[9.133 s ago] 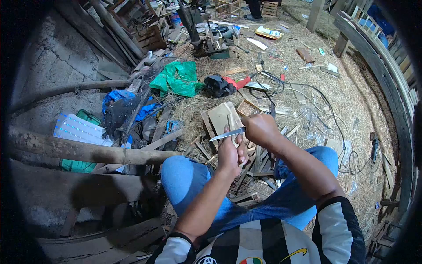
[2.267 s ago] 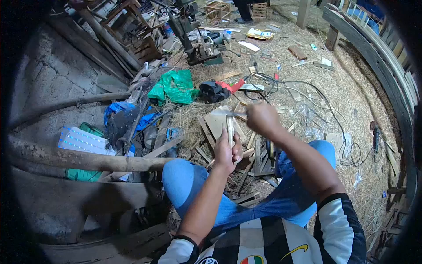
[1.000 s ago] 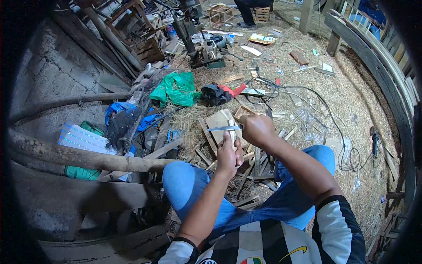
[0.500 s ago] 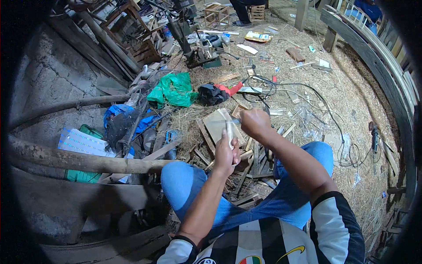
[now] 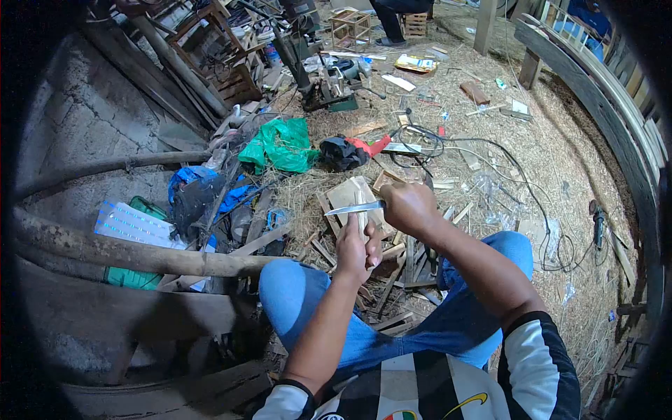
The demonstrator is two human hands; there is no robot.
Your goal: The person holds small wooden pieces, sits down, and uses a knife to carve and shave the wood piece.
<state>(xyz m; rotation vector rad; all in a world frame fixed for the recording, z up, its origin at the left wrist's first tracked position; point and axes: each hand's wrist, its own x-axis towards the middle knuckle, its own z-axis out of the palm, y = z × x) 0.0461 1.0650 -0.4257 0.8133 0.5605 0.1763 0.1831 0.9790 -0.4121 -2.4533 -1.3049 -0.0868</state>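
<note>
My left hand [image 5: 358, 250] is closed around a narrow strip of wood [image 5: 360, 192] that points away from me. In my right hand [image 5: 409, 206] is a knife [image 5: 355, 208], gripped by its handle, which the fingers hide. Its bright blade points left and lies across the wood strip just above my left fingers; I cannot tell whether it is cutting in. Below and beyond the hands, a flat wooden board [image 5: 341, 194] rests on a heap of wood offcuts [image 5: 392, 280] between my knees.
A green plastic bag [image 5: 280, 145] and a red and black power tool [image 5: 353, 151] lie ahead. Black cable [image 5: 521, 168] snakes over the straw to an angle grinder [image 5: 597, 224] at right. A wooden pole [image 5: 140, 252] runs along the left. Another person's leg [image 5: 389, 22] shows at the back.
The knife blade has turned into plain side view and now lies across the wood strip, pointing left. My right hand has shifted slightly down. The camera view has moved a little.
</note>
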